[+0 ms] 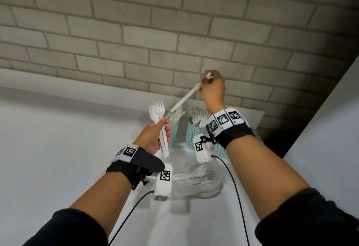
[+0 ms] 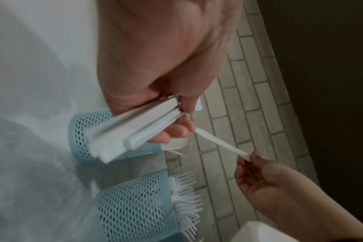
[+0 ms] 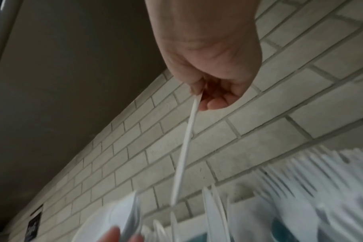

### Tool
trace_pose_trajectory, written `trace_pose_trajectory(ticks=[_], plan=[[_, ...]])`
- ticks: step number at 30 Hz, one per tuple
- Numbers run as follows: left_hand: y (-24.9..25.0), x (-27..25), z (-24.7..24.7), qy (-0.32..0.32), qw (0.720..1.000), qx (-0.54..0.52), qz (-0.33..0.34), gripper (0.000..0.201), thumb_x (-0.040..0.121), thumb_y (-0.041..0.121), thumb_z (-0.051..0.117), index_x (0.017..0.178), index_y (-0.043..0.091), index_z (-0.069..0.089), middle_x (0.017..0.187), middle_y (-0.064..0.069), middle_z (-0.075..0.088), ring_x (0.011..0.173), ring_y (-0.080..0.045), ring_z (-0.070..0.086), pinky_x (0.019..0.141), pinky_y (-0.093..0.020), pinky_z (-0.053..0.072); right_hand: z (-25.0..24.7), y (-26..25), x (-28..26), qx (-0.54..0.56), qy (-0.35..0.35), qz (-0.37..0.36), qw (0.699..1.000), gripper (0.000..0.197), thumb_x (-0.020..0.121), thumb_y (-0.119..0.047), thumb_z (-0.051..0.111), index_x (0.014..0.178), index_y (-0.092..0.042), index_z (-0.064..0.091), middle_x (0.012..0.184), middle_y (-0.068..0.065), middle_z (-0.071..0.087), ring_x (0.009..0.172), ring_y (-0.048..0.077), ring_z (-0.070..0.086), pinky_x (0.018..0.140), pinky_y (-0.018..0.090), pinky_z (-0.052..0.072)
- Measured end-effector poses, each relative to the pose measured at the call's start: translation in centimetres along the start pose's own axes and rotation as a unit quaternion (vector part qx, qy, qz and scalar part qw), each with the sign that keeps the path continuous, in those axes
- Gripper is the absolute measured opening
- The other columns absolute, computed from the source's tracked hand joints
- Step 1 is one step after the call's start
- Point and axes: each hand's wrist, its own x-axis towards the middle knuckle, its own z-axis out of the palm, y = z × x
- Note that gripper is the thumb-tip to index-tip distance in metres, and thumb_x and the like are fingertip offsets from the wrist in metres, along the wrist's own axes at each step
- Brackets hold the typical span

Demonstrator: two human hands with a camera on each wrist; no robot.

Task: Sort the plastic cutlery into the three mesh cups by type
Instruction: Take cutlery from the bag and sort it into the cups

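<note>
My right hand (image 1: pixel 204 84) pinches the handle end of a white plastic knife (image 1: pixel 186 98), raised near the brick wall. The knife slants down-left, its tip at the rim of the left teal mesh cup (image 1: pixel 173 129), which holds several knives. My left hand (image 1: pixel 163 127) grips a bundle of cutlery (image 1: pixel 158 113), a spoon and a fork showing on top, just left of that cup. The middle mesh cup (image 1: pixel 194 131) holds forks (image 1: pixel 199 112). In the left wrist view the bundle's handles (image 2: pixel 135 127) cross the left cup (image 2: pixel 83 129). A third cup (image 1: pixel 219 149) is mostly hidden behind my right wrist.
A heap of unsorted white cutlery (image 1: pixel 196 179) lies on the white counter (image 1: pixel 58 148) below my wrists. The brick wall (image 1: pixel 174 41) stands close behind the cups. A white panel (image 1: pixel 330 129) borders the counter on the right. Camera cables trail from both wrists.
</note>
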Motion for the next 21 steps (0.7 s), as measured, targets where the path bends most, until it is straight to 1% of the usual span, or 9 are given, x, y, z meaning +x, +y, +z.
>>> trace_pose_trajectory(ticks=[1,2,3,5,8,12,14,18,21], plan=[[0.0,0.1,0.1,0.001,1.000,0.000,0.003,0.027,0.100,0.034,0.040,0.091,0.015,0.056,0.068,0.001,0.047,0.055,-0.009,0.047,0.057,-0.021,0.044,0.7,0.3,-0.2,-0.019,0.006,-0.010,1.000,0.015,0.096,-0.015,0.048,0.107,-0.008,0.056,0.090,0.008,0.060,0.084,0.030,0.063,0.071,0.038,0.058],[0.0,0.2,0.2,-0.001,1.000,-0.003,0.006,0.027,0.100,0.034,0.038,0.093,0.015,0.056,0.065,0.002,0.043,0.052,-0.008,0.043,0.055,-0.021,0.041,1.4,0.6,-0.6,-0.042,0.001,-0.018,0.999,0.016,0.097,-0.018,0.045,0.106,-0.010,0.056,0.088,0.009,0.061,0.084,0.032,0.063,0.076,0.045,0.056],[0.0,0.3,0.3,-0.005,1.000,-0.009,0.008,0.028,0.101,0.034,0.037,0.094,0.015,0.055,0.064,0.002,0.040,0.049,-0.007,0.040,0.053,-0.020,0.039,2.0,1.0,-1.2,-0.072,-0.012,-0.025,0.997,0.018,0.098,-0.021,0.043,0.106,-0.011,0.055,0.088,0.011,0.062,0.083,0.032,0.063,0.077,0.047,0.055],[-0.1,0.3,0.5,-0.011,1.000,-0.026,0.006,0.028,0.102,0.033,0.034,0.098,0.014,0.055,0.064,0.003,0.038,0.045,-0.005,0.039,0.051,-0.020,0.037,3.1,2.0,-2.5,-0.127,-0.043,-0.052,0.990,0.019,0.099,-0.023,0.041,0.107,-0.013,0.055,0.086,0.013,0.064,0.077,0.031,0.063,0.072,0.042,0.055],[-0.4,0.2,0.4,-0.023,0.999,-0.049,-0.008,0.027,0.103,0.026,0.032,0.108,0.011,0.053,0.063,0.003,0.038,0.043,-0.006,0.039,0.052,-0.021,0.035,3.9,3.5,-4.0,-0.181,-0.081,-0.076,0.977,0.019,0.098,-0.020,0.042,0.104,-0.014,0.059,0.085,0.013,0.066,0.073,0.028,0.061,0.064,0.033,0.046],[-0.5,-0.1,0.3,-0.042,0.997,-0.062,-0.007,0.024,0.100,0.014,0.033,0.115,0.008,0.050,0.066,0.001,0.043,0.049,-0.009,0.039,0.052,-0.023,0.036,4.1,5.1,-5.1,-0.316,-0.145,-0.089,0.933,0.028,0.098,-0.025,0.043,0.107,-0.014,0.068,0.111,0.013,0.062,0.108,0.031,0.045,0.085,0.036,0.039],[-0.6,-0.3,0.5,-0.055,0.997,-0.054,0.005,0.022,0.100,0.012,0.035,0.116,0.008,0.050,0.069,0.000,0.046,0.053,-0.010,0.042,0.053,-0.023,0.039,4.0,5.3,-5.5,-0.355,-0.151,-0.090,0.918,0.030,0.097,-0.026,0.044,0.108,-0.018,0.070,0.117,0.010,0.059,0.113,0.029,0.039,0.091,0.036,0.036],[-1.0,-0.8,1.1,-0.074,0.996,-0.043,0.014,0.021,0.100,0.014,0.041,0.115,0.008,0.054,0.076,-0.002,0.057,0.060,-0.011,0.052,0.056,-0.022,0.046,3.3,4.6,-5.6,-0.354,-0.163,-0.087,0.917,0.029,0.096,-0.026,0.045,0.103,-0.021,0.073,0.122,0.009,0.057,0.116,0.029,0.036,0.094,0.037,0.033],[-1.3,-0.9,1.3,-0.072,0.996,-0.044,0.012,0.023,0.098,0.015,0.046,0.117,0.007,0.056,0.084,-0.002,0.065,0.065,-0.009,0.059,0.062,-0.021,0.050,2.5,4.2,-5.1,-0.359,-0.181,-0.041,0.915,0.030,0.096,-0.025,0.044,0.113,-0.021,0.068,0.130,0.009,0.053,0.120,0.031,0.035,0.098,0.037,0.031]])
